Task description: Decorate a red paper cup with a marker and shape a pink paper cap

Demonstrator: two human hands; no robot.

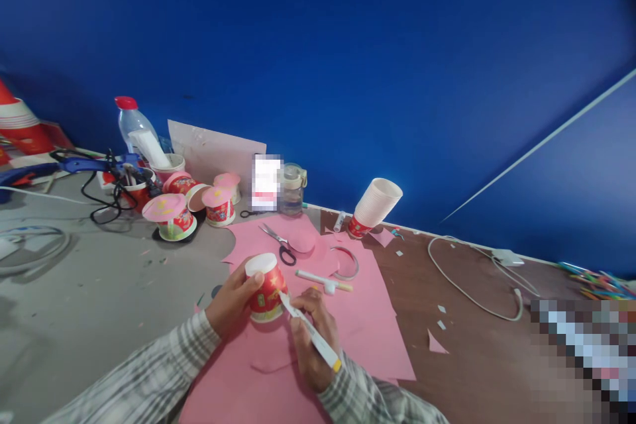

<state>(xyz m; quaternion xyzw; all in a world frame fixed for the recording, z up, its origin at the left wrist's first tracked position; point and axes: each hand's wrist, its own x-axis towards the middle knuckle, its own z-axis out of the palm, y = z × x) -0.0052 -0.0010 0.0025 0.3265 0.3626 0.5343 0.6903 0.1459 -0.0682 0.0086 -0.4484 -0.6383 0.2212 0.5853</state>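
Note:
My left hand (235,298) is wrapped round a red patterned paper cup (268,291), held upside down with its white base up. A white marker with a yellow end (318,341) is in my right hand (315,338), its tip at the cup's right side. Pink paper sheets (358,338) lie under both hands. Just beyond the cup are scissors (281,245) with dark handles, a pink paper disc (301,242), another marker (318,279) and a roll of tape (348,263).
Several decorated cups with pink tops (218,205) stand at the left, near a plastic bottle (134,122). A leaning stack of paper cups (376,205) stands by the blue wall (348,79). A white cable (472,308) and paper scraps (436,342) lie on the right.

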